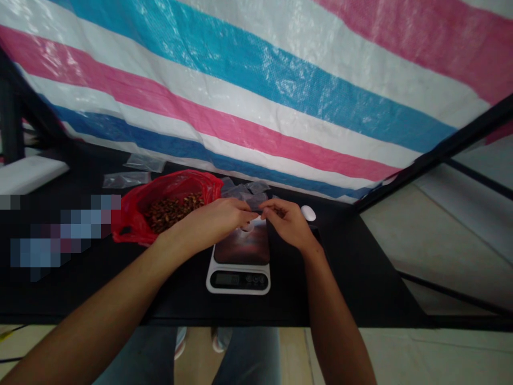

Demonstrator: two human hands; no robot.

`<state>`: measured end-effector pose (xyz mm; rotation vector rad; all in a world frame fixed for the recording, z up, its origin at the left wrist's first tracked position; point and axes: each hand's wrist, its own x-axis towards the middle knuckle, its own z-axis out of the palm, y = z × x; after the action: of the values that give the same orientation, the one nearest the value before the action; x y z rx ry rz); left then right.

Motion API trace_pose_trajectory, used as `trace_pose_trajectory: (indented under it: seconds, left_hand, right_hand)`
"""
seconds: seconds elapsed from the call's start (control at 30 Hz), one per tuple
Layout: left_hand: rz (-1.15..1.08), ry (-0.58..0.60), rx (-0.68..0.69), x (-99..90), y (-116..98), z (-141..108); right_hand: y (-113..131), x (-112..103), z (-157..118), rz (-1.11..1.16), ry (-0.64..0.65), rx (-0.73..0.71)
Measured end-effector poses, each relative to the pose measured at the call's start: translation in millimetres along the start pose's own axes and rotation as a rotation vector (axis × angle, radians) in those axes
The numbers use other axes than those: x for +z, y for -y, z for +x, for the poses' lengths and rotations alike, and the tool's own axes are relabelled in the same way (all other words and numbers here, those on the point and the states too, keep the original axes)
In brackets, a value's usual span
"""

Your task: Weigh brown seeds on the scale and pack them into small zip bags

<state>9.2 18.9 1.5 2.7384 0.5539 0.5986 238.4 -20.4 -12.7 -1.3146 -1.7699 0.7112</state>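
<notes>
Basically: both hands meet over the scale, clear bag right at the fingertips

Fingers (pixel 245 209) on both sides are bent inward, tips nearly meeting; can't tell if either hand is pinching something, view too small and dim. Left hand (pixel 218 218) comes in from the left, right hand (pixel 292 224) from the right. Clear bag (pixel 255 200) lies just beyond the fingertips, between the hands, visible part running roughly side to side; neither hand looks clearly nearer. Key relation: bag at the far edge of the fingertips, scale (pixel 240 255) below them and toward the body. Pale round item (pixel 247 226) by the left fingertips, partly hidden, type unclear.

Scale sits flat, display end toward the person, digits unreadable. Red bag (pixel 132 206), mouth open, is left of the scale, partly behind the left forearm, with small brown pieces (pixel 166 214) inside. More clear bags (pixel 126 179) flat past the red bag. White oval thing (pixel 308 213) just beyond the right hand, to its right. All on the black counter (pixel 360 278); striped sheet (pixel 240 96) behind.
</notes>
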Motion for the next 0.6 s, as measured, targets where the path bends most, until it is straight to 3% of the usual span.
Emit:
trace_pose_trajectory:
  seconds: [0.33,0.6]
  left_hand:
    - [-0.018,0.047,-0.042,-13.7,-7.7,-0.1]
    - [-0.043,0.042,-0.043,-11.6,-4.2,0.5]
  right_hand:
    - [-0.2,0.1,0.0,-0.005,-0.017,-0.002]
    - [-1.4,0.4,0.1,-0.027,-0.019,-0.009]
